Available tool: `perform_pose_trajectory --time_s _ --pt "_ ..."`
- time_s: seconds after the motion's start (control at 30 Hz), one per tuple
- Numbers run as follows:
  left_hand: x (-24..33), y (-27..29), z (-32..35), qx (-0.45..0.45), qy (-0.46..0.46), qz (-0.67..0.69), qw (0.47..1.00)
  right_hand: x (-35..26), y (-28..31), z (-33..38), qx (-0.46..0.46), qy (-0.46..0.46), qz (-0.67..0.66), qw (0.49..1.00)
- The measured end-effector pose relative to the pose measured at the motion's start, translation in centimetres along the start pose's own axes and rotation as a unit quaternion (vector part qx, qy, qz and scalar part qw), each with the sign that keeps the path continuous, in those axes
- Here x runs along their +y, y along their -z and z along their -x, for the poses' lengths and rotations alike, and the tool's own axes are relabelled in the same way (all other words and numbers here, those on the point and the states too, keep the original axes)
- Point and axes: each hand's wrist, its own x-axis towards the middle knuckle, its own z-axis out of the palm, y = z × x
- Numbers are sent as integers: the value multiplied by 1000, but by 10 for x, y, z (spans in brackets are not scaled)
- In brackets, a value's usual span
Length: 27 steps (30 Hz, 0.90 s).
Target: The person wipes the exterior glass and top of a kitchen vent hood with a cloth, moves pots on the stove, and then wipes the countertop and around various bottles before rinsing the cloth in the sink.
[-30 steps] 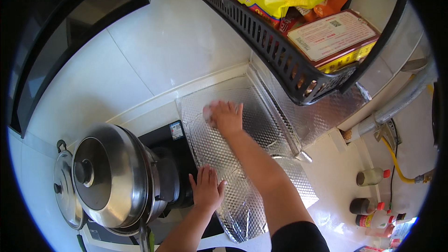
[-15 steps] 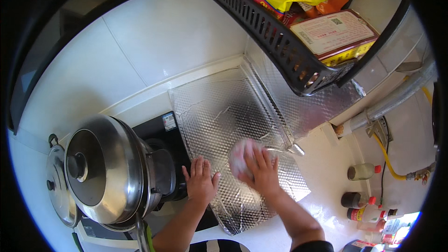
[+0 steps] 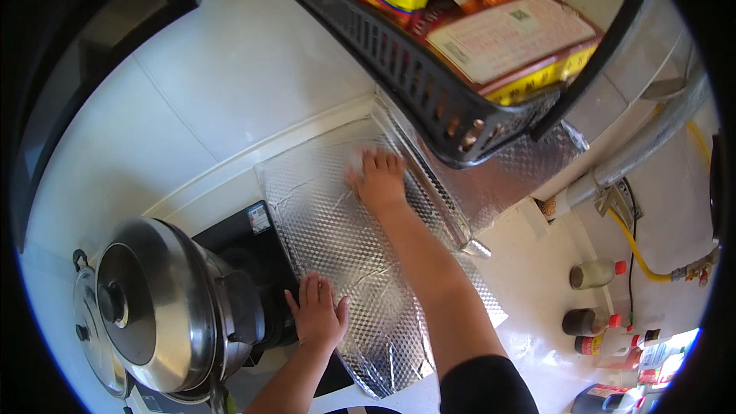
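Observation:
A silver, embossed foil sheet (image 3: 330, 215) covers the counter and rises at its right side along a folded ridge. At the sheet's far part, my right hand (image 3: 381, 184) presses a pale pinkish cloth (image 3: 356, 171) down on the foil. Most of the cloth is hidden under the fingers, and it is blurred. My left hand (image 3: 320, 316) is open with its fingers apart. It rests over the sheet's near left edge, beside the black cooktop (image 3: 222, 241), and holds nothing.
A large lidded steel pot (image 3: 165, 303) stands on the cooktop, with another lid (image 3: 96, 330) at its left. Overhead hangs a black basket (image 3: 399, 61) of packages. Several bottles (image 3: 594, 322) line the right, below a grey pipe (image 3: 598, 184) and yellow hose (image 3: 636, 249).
My right hand has slid the cloth away from me and somewhat left across the foil. My left hand stays nearly in place. The whole view has shifted a little.

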Motion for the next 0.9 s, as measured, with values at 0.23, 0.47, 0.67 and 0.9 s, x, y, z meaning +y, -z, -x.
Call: perform_pose_trajectory --time_s 0.23,0.47,0.67,0.9 --pt "4 4 0 40 -34 -18 998 13 -30 -7 14 -7 67 998" --pt "5 4 2 43 1 9 999 48 91 250 36 -17 -1 999" --pt "-3 -8 5 73 -31 0 997 82 177 449 29 -234 90 968" --pt "87 -4 40 -78 -171 55 981 52 160 459 74 -251 24 965"
